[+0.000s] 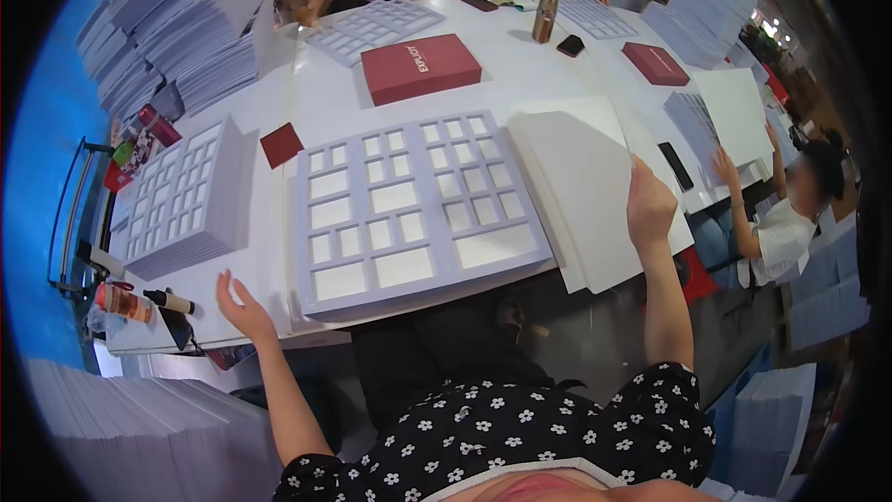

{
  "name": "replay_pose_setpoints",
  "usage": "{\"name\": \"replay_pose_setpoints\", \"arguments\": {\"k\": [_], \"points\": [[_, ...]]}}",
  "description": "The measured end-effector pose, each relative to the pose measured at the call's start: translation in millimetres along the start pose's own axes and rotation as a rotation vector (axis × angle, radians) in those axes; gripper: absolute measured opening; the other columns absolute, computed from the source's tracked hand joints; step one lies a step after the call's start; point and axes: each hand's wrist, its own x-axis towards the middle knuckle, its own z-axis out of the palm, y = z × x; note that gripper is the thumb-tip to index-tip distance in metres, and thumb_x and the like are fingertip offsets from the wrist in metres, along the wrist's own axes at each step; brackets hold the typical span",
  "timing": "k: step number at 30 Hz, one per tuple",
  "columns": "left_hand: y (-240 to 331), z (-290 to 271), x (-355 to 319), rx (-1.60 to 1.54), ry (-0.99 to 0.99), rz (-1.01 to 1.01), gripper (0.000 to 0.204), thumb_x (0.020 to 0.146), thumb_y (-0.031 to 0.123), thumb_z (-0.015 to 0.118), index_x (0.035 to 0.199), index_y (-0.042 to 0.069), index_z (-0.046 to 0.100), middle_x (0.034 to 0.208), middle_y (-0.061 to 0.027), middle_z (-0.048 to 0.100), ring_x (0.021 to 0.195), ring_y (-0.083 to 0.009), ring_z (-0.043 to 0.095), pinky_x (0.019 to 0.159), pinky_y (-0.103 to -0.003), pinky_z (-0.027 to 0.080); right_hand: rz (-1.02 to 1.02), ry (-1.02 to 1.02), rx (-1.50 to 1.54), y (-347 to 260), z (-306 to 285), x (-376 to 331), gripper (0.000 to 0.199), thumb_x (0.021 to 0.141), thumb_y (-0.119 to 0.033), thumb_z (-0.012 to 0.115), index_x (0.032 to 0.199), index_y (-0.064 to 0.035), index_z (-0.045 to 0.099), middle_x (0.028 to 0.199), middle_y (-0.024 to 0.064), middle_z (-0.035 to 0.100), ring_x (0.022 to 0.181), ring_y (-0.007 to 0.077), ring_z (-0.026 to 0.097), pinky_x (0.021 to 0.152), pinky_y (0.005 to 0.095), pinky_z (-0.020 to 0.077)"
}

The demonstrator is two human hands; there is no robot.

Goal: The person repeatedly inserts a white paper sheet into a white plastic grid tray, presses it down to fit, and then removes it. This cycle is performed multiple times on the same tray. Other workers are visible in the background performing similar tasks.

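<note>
My right hand (652,204) is closed on the edge of a large white sheet (576,177), which slants over more pale sheets to the right of a compartment tray. That lavender-grey tray (423,293) lies flat in front of me, with many square and rectangular compartments showing white bottoms. My left hand (246,314) hovers near the table's front edge, fingers apart and holding nothing, left of the tray. Beyond it stands a stack of similar trays (237,209). A small dark red square (282,146) lies just past the tray's far left corner.
A red box (423,70) sits beyond the tray, another red box (655,65) to its right. Bottles (125,302) stand at the left edge; a metallic flask (544,19) and phones lie farther off. Tall board stacks (186,37) flank the table. A co-worker (780,232) at right handles a white sheet; others sit opposite.
</note>
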Motion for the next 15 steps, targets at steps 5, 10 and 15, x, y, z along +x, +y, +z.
{"name": "replay_pose_setpoints", "arguments": {"k": [5, 10, 15], "points": [[224, -14, -3, -0.927, -0.483, -0.244, 0.047, 0.108, 0.034, 0.035, 0.134, -0.001, 0.053, 0.121, -0.0157, 0.064, 0.105, -0.0267, 0.065, 0.09, -0.038, 0.051, -0.382, 0.379, 0.235, -53, -32, -29, 0.027, 0.088, 0.007, 0.059, 0.114, 0.0096, 0.063, 0.104, 0.0215, 0.072, 0.091, 0.0355, 0.072, 0.079, 0.0382, 0.059], [324, 15, -19, -1.26, -1.402, -0.548, 0.079, 0.102, 0.063, 0.018, 0.147, 0.001, 0.038, 0.129, -0.0232, 0.059, 0.115, -0.0373, 0.062, 0.089, -0.047, 0.055, -0.451, 0.342, 0.272, -94, -33, -69, 0.023, 0.088, 0.005, 0.058, 0.11, 0.0094, 0.064, 0.104, 0.023, 0.072, 0.101, 0.0353, 0.071, 0.088, 0.0414, 0.0572], [385, 31, -22, -1.247, -1.615, -0.6, 0.082, 0.095, 0.071, 0.037, 0.145, 0.006, 0.041, 0.13, -0.0222, 0.057, 0.112, -0.0354, 0.061, 0.082, -0.047, 0.057, -0.485, 0.275, 0.295, -104, -30, -96, 0.019, 0.088, -0.003, 0.062, 0.106, 0.0008, 0.069, 0.105, 0.0159, 0.074, 0.102, 0.0315, 0.071, 0.09, 0.0423, 0.0551]]}}
